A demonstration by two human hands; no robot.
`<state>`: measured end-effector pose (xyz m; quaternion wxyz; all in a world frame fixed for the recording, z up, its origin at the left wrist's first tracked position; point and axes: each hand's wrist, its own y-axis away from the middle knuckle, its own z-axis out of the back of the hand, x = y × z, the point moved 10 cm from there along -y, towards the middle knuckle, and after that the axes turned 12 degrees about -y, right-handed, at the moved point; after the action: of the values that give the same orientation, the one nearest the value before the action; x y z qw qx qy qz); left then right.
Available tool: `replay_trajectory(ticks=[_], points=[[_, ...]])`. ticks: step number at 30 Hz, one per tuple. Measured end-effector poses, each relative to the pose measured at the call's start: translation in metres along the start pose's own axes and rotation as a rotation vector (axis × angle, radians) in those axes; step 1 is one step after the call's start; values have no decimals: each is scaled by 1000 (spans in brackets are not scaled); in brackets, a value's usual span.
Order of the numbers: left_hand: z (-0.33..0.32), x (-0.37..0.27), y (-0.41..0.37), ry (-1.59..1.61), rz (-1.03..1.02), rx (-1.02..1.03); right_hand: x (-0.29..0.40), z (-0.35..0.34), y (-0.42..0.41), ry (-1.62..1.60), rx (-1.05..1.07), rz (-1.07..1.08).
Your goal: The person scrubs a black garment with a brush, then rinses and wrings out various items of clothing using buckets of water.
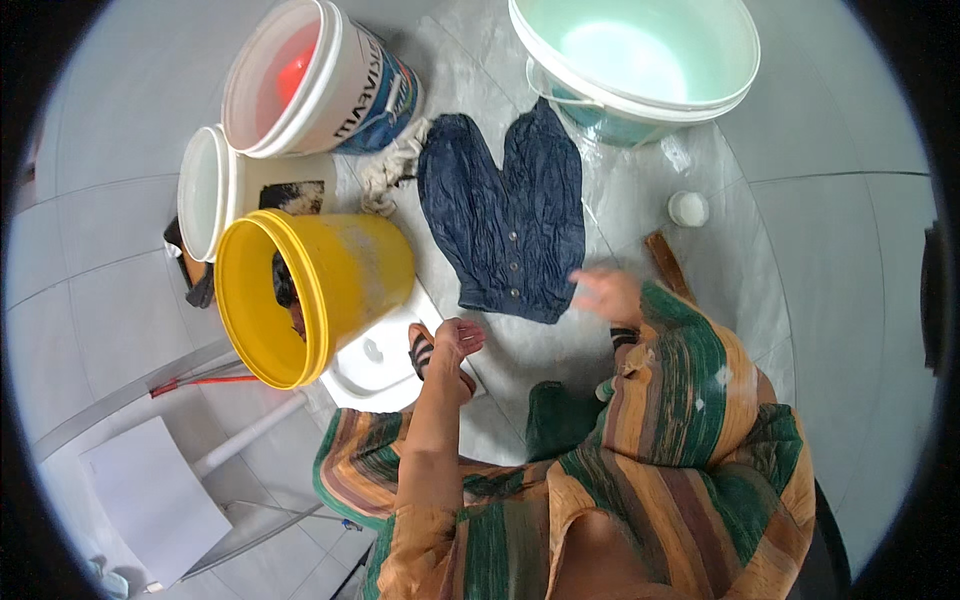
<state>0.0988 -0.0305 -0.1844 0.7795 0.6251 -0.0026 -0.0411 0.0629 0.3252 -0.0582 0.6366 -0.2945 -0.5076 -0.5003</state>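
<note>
Dark blue shorts or trousers, wrinkled and with several buttons down the middle near the waistband, lie spread flat on the grey tiled floor. The waistband end points towards me. Beside its lower right corner is my right hand, blurred, fingers pointing at the cloth; whether they touch it I cannot tell. My left hand hovers just below the lower left corner, fingers apart, with nothing in it. A twisted off-white cloth lies left of the garment.
A yellow bucket with dark things inside stands at left, near white buckets. A large bucket of pale green water is at upper right. A white cap and a brown wooden piece lie on the right.
</note>
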Motion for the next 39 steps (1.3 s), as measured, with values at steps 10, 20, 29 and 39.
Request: replay_trajectory(ticks=[10,20,29,39], points=[[-92,-62,107,-1237,-1243,-589,-74,140,51,690,-695,-340],[-123,-40,87,-1679,-1036,-404,-72,169,47,671,-788,-417],[-120,-34,88,-1646,-948,-282,-83,-28,-77,-493,-144,-77],[-115,-32,79,-1636,-922,-274,-29,-48,-222,-173,11,60]])
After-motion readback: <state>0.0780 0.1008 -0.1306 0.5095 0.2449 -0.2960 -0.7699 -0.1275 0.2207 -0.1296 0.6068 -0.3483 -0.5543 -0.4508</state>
